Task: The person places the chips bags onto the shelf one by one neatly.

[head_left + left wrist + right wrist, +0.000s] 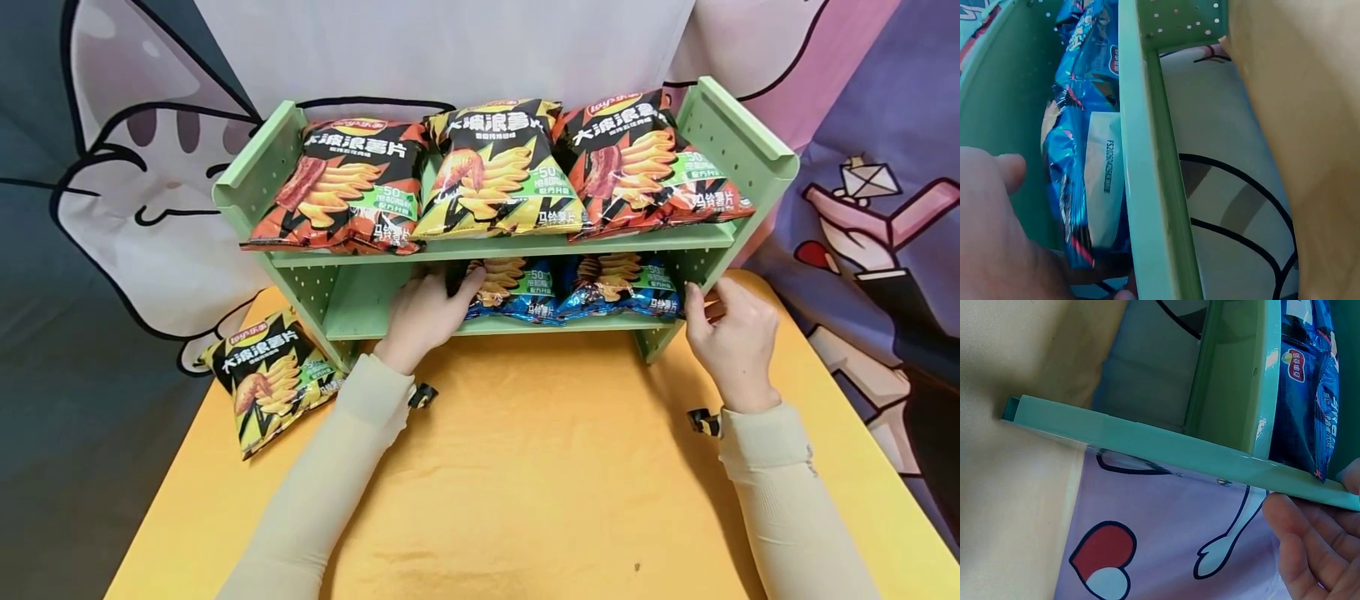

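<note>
A green two-tier shelf rack (502, 246) stands on the table. My left hand (426, 312) reaches into its lower tier, at the left end of a blue chip bag (517, 287). The thumb (1013, 173) stands apart from that bag in the left wrist view, and the other fingers are mostly hidden. Beside it on the same tier lies a second blue chip bag (618, 283). With thumb inside and fingers outside, my right hand (735, 337) grips the front edge of the rack's right side panel (1147, 447).
On the upper tier sit a red chip bag (345, 183), a yellow one (498, 167) and another red one (645, 162). A loose yellow chip bag (273, 379) lies on the yellow table (525, 467), left of the rack. Behind hangs a cartoon-printed cloth (172, 225).
</note>
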A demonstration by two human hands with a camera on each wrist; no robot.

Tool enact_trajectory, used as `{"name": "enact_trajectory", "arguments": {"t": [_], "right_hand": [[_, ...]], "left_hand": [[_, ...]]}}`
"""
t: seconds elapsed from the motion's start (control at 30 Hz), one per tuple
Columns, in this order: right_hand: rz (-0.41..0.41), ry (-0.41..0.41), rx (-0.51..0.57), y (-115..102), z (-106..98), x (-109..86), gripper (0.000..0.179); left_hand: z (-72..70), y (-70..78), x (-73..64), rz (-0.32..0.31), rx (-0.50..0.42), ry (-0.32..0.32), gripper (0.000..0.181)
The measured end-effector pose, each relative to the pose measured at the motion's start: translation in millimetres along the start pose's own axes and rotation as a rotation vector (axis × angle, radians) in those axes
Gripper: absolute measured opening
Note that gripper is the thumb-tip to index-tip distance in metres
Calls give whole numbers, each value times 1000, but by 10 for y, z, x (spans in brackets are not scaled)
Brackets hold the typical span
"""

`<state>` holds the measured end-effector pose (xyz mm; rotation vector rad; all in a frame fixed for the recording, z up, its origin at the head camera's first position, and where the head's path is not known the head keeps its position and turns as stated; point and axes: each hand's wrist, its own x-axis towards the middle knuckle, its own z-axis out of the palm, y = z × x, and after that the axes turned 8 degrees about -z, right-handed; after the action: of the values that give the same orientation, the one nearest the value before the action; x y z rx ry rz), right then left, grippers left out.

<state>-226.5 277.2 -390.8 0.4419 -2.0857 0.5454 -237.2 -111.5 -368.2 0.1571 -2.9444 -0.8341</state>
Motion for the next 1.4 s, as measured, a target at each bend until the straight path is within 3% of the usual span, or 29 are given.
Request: {"name": "enact_trajectory", "arguments": {"t": [0.43,0.63,0.8,0.97,1.07,1.17,1.27,1.4], "right_hand": [[-14,-36,-13,53,-25,15,30],[7,-17,11,8,-16,32,26],[6,-19,6,-3,-11,53,26],[2,-27,0,3,-1,50,29],[8,-13,6,2,6,28,26],[9,-6,3,5,13,7,24],[6,-6,-3,7,13,-4,24],[5,-7,-5,8,3,-9,25]], "left_hand": [[-85,-425,-451,224,-62,289,63],[-102,-721,-692,335,-147,409,41],[-178,-1000,-879,369,-170,497,27],[-312,-1330,-1022,301,-147,558,21],[-373,-1557,-1073,211,-125,598,19],[-427,-1786,-1096,76,-90,609,24],[-487,-1998,-1098,-78,-48,574,33],[-564,-2225,-1092,-265,13,465,54]]}}
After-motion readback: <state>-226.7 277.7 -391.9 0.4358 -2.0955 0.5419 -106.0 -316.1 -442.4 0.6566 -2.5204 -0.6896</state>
